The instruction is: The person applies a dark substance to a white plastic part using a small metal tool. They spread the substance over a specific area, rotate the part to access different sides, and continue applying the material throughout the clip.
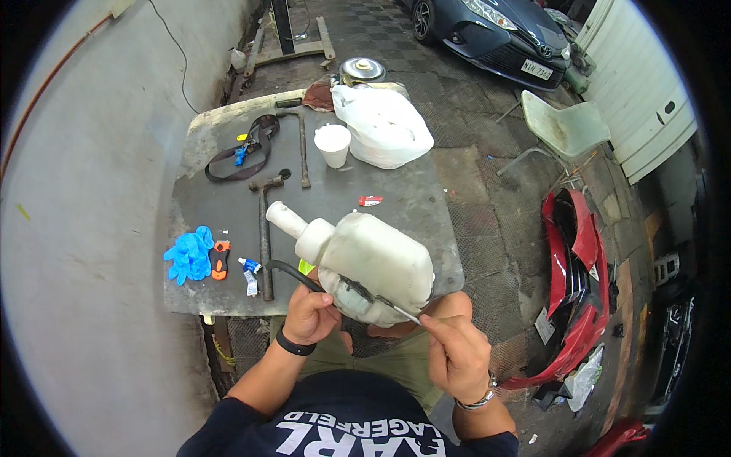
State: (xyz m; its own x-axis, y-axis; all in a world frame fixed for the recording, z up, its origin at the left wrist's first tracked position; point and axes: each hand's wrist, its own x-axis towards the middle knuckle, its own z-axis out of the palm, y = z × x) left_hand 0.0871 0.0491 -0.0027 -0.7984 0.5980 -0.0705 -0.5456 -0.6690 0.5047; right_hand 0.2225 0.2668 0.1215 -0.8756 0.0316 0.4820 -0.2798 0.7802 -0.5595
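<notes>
A white plastic reservoir tank (384, 255) with a long filler neck is tilted over the table's near edge. A dark, smeared strip (354, 291) runs along its near side. A black rubber hose (288, 268) curves out at its left. My left hand (311, 316) is closed on the tank's lower left, beside the hose; some of its fingers are hidden underneath. My right hand (459, 346) pinches a slim metal rod-like tool (401, 311), whose tip meets the dark strip. The hand hides the tool's other end.
On the grey table (217, 209) lie a hammer (264, 236), another long-handled tool (304, 148), a strap (247, 164), blue gloves (190, 254), an orange-black cutter (220, 260) and small tubes (250, 276). A white cup (333, 145) and plastic bag (384, 126) stand behind. A red bumper (575, 305) lies right.
</notes>
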